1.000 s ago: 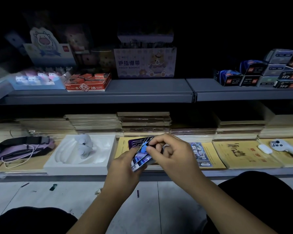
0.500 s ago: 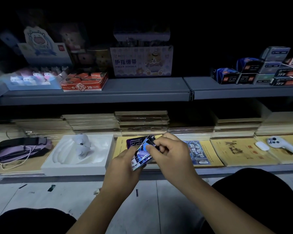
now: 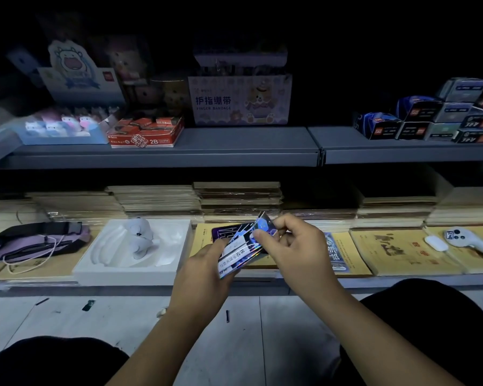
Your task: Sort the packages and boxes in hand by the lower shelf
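On the lower shelf (image 3: 251,280), from the left, lie a purple and black fabric pouch with a white cord (image 3: 37,242), then a white moulded plastic tray (image 3: 176,263) that holds a small grey plush figure (image 3: 138,236). These 2 things are well apart from the hands.

In the middle, the left hand (image 3: 204,270) holds a small stack of shiny blue and purple foil packets (image 3: 239,253) just above the front edge of the shelf, over a yellow paper booklet (image 3: 202,236). Its fingers are curled around the lower end of the stack, with the thumb on the top face. The right hand (image 3: 293,247) pinches the upper corner of the top packet between thumb and fingers (image 3: 260,235), and this corner bends upward, away from the rest.

To do this step well, I judge that the left hand should keep a firm, flat grip, so that the lower packets do not slide out and fall to the tiled floor (image 3: 129,319). The right hand should pull only 1 packet, slowly and along its length, because the foil looks smooth and 2 may stick together. The light is weak here, so I cannot tell how many packets are in the stack.

Further right lie more yellow printed paper booklets (image 3: 396,250), and at the far right a white plastic handheld controller (image 3: 469,240) rests on them, away from the hands.
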Action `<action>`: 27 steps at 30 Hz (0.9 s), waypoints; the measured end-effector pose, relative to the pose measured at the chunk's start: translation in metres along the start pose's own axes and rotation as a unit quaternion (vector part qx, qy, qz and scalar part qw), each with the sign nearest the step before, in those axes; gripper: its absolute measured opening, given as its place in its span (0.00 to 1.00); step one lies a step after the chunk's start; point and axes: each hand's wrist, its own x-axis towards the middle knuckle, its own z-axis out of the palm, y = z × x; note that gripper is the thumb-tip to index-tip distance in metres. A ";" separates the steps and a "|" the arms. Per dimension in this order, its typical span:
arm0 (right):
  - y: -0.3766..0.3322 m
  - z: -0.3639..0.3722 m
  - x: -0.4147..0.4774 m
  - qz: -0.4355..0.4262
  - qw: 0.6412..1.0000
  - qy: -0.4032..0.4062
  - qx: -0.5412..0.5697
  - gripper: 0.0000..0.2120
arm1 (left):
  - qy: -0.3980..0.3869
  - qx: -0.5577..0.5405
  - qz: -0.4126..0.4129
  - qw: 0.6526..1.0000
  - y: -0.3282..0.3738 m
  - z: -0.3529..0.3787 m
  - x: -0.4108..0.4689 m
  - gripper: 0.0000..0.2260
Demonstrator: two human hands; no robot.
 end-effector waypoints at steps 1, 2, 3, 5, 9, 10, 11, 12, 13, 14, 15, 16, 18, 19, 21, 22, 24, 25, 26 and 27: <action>-0.002 0.000 0.000 0.002 1.000 -0.001 0.009 0.10 | 0.002 -0.001 0.001 1.000 -0.001 0.000 0.000 0.21; -0.001 0.000 0.000 0.006 1.000 0.004 0.013 0.12 | 0.003 -0.002 0.002 1.000 -0.001 0.000 0.000 0.21; -0.003 -0.001 0.001 0.014 1.000 0.014 0.020 0.15 | 0.003 -0.007 0.003 1.000 -0.001 0.001 0.000 0.21; -0.003 -0.004 0.002 0.030 0.998 0.043 0.031 0.22 | 0.000 -0.020 0.002 1.000 -0.002 0.001 0.001 0.21; -0.003 -0.001 0.000 0.016 0.999 0.034 0.030 0.16 | -0.003 -0.034 -0.002 0.999 -0.004 0.003 0.001 0.21; -0.003 0.001 -0.002 0.025 0.999 0.021 0.020 0.14 | -0.005 -0.034 -0.003 0.999 -0.004 0.004 0.001 0.20; -0.002 0.003 -0.003 0.031 0.999 0.011 0.004 0.14 | -0.006 -0.034 -0.004 0.999 -0.004 0.005 0.002 0.20; -0.002 0.004 -0.004 0.031 1.000 0.001 -0.006 0.15 | -0.005 -0.036 -0.004 0.999 -0.004 0.005 0.002 0.20; -0.003 0.004 -0.004 0.026 1.000 -0.004 0.001 0.15 | -0.005 -0.039 -0.005 0.999 -0.004 0.005 0.002 0.20; -0.004 0.003 -0.003 0.020 1.000 -0.004 0.020 0.12 | -0.004 -0.041 -0.006 0.999 -0.004 0.005 0.002 0.20; -0.004 0.002 -0.003 0.018 0.999 -0.001 0.049 0.09 | -0.003 -0.042 -0.007 0.999 -0.003 0.005 0.002 0.20; -0.006 0.001 -0.003 0.023 0.997 0.000 0.076 0.09 | -0.002 -0.041 -0.010 0.999 -0.003 0.004 0.002 0.20; -0.008 -0.001 -0.004 0.027 0.994 -0.003 0.107 0.12 | -0.003 -0.040 -0.014 0.999 -0.003 0.004 0.003 0.20; -0.008 -0.001 -0.005 0.024 0.993 0.000 0.117 0.13 | -0.003 -0.043 -0.015 0.999 -0.003 0.004 0.003 0.20; -0.010 -0.002 -0.006 0.008 0.991 0.026 0.128 0.12 | -0.005 -0.054 -0.017 0.998 -0.003 0.002 0.003 0.19; -0.010 -0.003 -0.005 0.001 0.991 0.044 0.129 0.11 | -0.009 -0.062 -0.021 0.998 -0.003 0.001 0.003 0.19; -0.012 -0.009 -0.002 -0.006 0.986 0.084 0.141 0.11 | -0.014 -0.083 -0.036 0.996 -0.003 0.000 0.002 0.21; -0.013 -0.014 0.000 -0.008 0.983 0.103 0.150 0.10 | -0.014 -0.097 -0.046 0.994 -0.003 0.000 0.002 0.22; -0.014 -0.018 0.002 -0.011 0.980 0.123 0.155 0.10 | -0.013 -0.115 -0.059 0.992 -0.004 0.000 0.002 0.23; -0.015 -0.022 0.004 -0.014 0.977 0.144 0.155 0.09 | -0.011 -0.137 -0.074 0.988 -0.004 0.000 0.002 0.23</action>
